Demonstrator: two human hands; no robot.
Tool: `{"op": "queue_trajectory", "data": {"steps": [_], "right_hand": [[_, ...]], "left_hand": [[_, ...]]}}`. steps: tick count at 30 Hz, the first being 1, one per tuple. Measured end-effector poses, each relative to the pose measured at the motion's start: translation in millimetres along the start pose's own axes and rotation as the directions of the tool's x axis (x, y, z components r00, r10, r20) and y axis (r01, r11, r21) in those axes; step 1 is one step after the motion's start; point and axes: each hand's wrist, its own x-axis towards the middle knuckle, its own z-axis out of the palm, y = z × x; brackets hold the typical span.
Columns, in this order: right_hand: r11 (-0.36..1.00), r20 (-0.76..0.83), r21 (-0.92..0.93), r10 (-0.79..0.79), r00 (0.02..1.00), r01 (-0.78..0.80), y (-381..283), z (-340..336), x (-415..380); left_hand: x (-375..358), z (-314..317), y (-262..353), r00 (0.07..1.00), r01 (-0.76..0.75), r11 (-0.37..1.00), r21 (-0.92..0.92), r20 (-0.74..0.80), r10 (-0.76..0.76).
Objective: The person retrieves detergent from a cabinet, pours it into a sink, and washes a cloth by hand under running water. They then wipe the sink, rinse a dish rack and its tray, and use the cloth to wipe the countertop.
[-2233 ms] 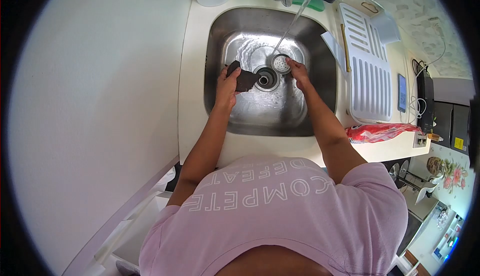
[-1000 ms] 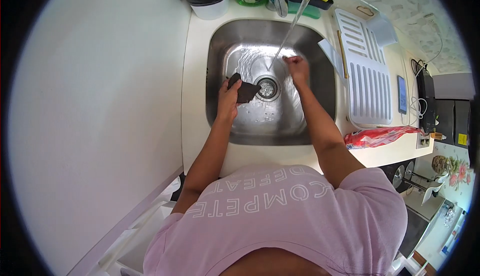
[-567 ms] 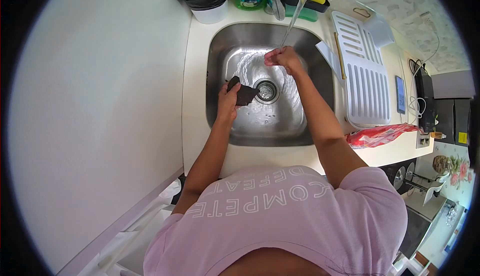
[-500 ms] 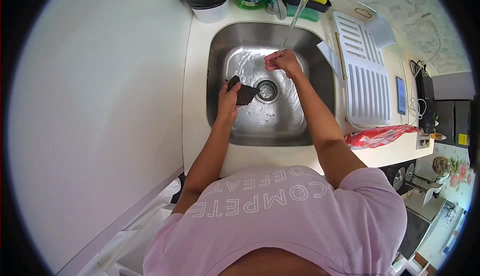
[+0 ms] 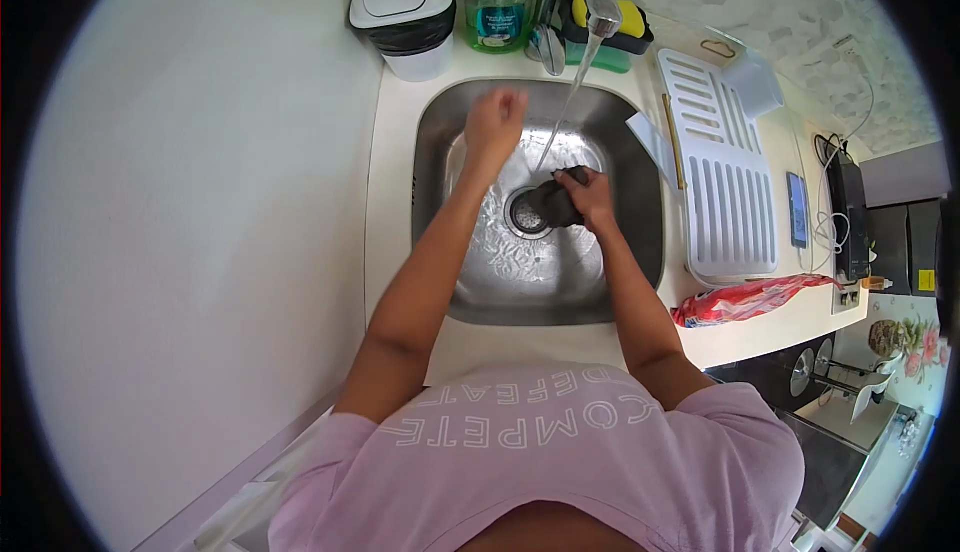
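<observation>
My right hand (image 5: 592, 198) grips a dark, limp cloth (image 5: 556, 202) low in the steel sink (image 5: 640, 242), over the right side of the drain (image 5: 528, 214). A stream of water (image 5: 568, 102) runs from the curved tap (image 5: 590, 2) and falls just left of the cloth's upper end. Raised over the sink's back left part, my left hand (image 5: 495, 124) is apart from the cloth. Its fingers are blurred and partly turned away, so their hold cannot be made out.
Behind the sink stand a green soap bottle (image 5: 498, 17), a dark holder with a yellow sponge (image 5: 630, 18) and a small white bin (image 5: 405, 12). On the right are a white dish rack (image 5: 733, 207), a red plastic packet (image 5: 745, 300) and a phone (image 5: 797, 210). A wall borders the left.
The dark cloth has passed from my left hand to my right. My left hand has moved up toward the sink's back; my right hand has come down from the water stream.
</observation>
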Motion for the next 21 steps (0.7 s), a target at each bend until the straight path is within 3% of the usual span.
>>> {"op": "queue_trajectory", "data": {"steps": [1, 2, 3, 4, 6, 8, 10, 12, 14, 15, 16, 17, 19, 20, 21], "right_hand": [[0.975, -0.115, -0.206, -0.113, 0.987, 0.087, -1.5, -5.2, 0.6], [0.899, -0.203, -0.413, -0.243, 0.949, 0.142, -3.6, -9.1, 0.7], [0.842, -0.237, -0.530, -0.263, 0.935, 0.102, -9.3, -12.0, -1.9], [0.842, -0.241, -0.531, -0.257, 0.936, 0.094, -7.2, -14.4, -1.1], [0.796, -0.412, -0.596, -0.413, 0.812, 0.102, -6.6, -17.2, 9.2], [0.842, -0.475, -0.536, -0.357, 0.804, 0.057, -1.6, -23.2, 28.6], [0.917, -0.689, -0.341, -0.392, 0.609, 0.205, 14.8, -27.1, 54.8], [0.932, -0.712, -0.274, -0.362, 0.601, 0.237, -7.9, -7.0, 42.8], [0.903, -0.869, 0.158, -0.064, 0.490, 0.399, -21.4, 10.0, 56.7], [0.900, -0.868, 0.158, -0.070, 0.491, 0.407, -24.5, 9.5, 67.7], [0.751, -0.671, 0.486, -0.008, 0.742, 0.448, -23.7, 8.7, 81.2], [0.539, -0.397, 0.765, -0.037, 0.917, 0.353, -26.1, 9.6, 94.6], [0.435, -0.189, 0.884, 0.002, 0.982, 0.170, -42.8, 30.2, 121.4], [0.581, -0.317, 0.770, -0.011, 0.948, 0.264, -36.0, 54.1, 156.5], [0.577, -0.409, 0.786, 0.217, 0.886, 0.222, -39.6, 90.7, 177.9]], "left_hand": [[23.3, 10.1, 6.2, 0.987, 0.158, 0.984, -0.085, 0.037, -0.155], [43.3, 11.1, 24.0, 0.955, 0.255, 0.967, -0.010, 0.159, -0.250], [56.3, 12.9, 37.3, 0.897, 0.340, 0.937, 0.076, 0.273, -0.347], [59.1, 22.3, 32.5, 0.894, 0.344, 0.936, 0.076, 0.279, -0.352], [62.0, 39.5, 18.7, 0.955, 0.234, 0.968, 0.093, 0.167, -0.247], [58.1, 46.5, 10.3, 0.954, 0.267, 0.962, 0.057, 0.122, -0.273], [55.4, 41.8, 5.9, 0.935, 0.278, 0.947, 0.160, 0.180, -0.305], [51.7, 29.8, 20.9, 0.953, 0.221, 0.948, 0.231, 0.157, -0.260], [41.8, 15.5, 26.9, 0.971, 0.155, 0.942, 0.297, 0.128, -0.200], [33.4, 8.3, 16.8, 0.981, 0.134, 0.961, 0.242, 0.105, -0.163], [24.0, -0.3, 10.3, 0.989, 0.108, 0.976, 0.190, 0.083, -0.126], [8.4, -10.7, 10.1, 0.996, 0.082, 0.990, 0.117, 0.018, -0.084], [-34.7, -35.4, 14.8, 0.997, 0.047, 0.996, 0.073, -0.061, -0.043], [-55.1, -47.6, 20.6, 0.997, 0.038, 0.994, 0.100, -0.076, -0.031], [-75.2, -58.9, 31.5, 0.997, 0.056, 0.994, 0.097, -0.060, -0.050]]}}
